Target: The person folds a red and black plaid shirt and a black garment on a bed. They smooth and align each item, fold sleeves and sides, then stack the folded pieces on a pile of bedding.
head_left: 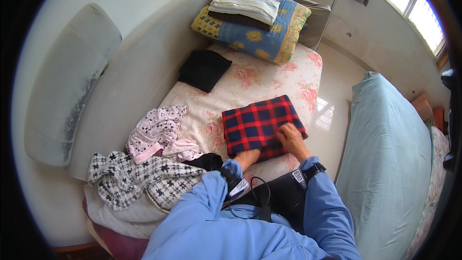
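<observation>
A red and navy plaid cloth (260, 119), folded into a flat rectangle, lies on the flowered bed sheet (269, 79) in front of me. My left hand (248, 157) reaches to its near edge, where the fingers go out of sight under the fabric. On the near right part of the cloth rests my right hand (291, 140); its fingers are bent and closed on the plaid, slightly blurred. Just left of my left hand, a piece of black fabric (208, 162) lies bunched up.
Loose clothes lie on the left: a pink patterned garment (156, 127) and a black-and-white one (139, 178). A folded black garment (205, 70) sits farther back. At the far end are a blue flowered quilt (257, 26) and a striped folded cloth (245, 5). A light blue covered mattress (387, 164) stands right.
</observation>
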Demonstrator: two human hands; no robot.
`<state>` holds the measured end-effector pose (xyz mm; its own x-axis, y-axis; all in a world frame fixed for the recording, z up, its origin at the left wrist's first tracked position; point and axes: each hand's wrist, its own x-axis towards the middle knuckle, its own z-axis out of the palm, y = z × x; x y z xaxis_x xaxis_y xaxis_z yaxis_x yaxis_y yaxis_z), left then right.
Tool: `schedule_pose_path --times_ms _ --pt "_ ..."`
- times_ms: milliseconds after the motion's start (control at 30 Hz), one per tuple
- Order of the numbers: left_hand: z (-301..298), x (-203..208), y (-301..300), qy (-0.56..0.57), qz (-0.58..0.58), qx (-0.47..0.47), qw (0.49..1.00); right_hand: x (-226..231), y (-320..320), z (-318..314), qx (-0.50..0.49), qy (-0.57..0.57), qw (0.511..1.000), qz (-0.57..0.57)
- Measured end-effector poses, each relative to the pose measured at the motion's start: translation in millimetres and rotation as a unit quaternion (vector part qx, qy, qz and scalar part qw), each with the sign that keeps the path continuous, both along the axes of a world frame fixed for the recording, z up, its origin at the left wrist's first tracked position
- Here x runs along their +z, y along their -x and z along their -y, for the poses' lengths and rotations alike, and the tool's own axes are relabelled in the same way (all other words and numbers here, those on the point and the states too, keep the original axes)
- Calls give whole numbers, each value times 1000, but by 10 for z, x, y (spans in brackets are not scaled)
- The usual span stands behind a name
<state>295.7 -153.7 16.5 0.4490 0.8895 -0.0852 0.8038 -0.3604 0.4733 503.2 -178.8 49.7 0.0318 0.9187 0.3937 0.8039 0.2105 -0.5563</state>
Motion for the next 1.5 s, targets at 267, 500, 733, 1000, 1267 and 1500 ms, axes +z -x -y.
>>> schedule_pose_path --times_ms 267,500,733,1000,1267,1500 --pt "-14 153 320 -282 275 -309 866 -607 -349 -72 -192 62 966 162" --pt "-484 -216 519 -125 172 166 963 -865 -534 4 -214 129 965 75" --pt "-600 -483 598 321 523 183 768 -269 -707 -204 -180 268 939 -118" --pt "-796 -261 718 498 510 209 669 1 -525 65 -159 374 772 -489" --pt "-1396 296 730 550 564 33 615 12 -547 170 -44 166 755 -632" --pt "-1594 -248 696 443 414 62 793 -211 -388 172 -188 254 760 -567"
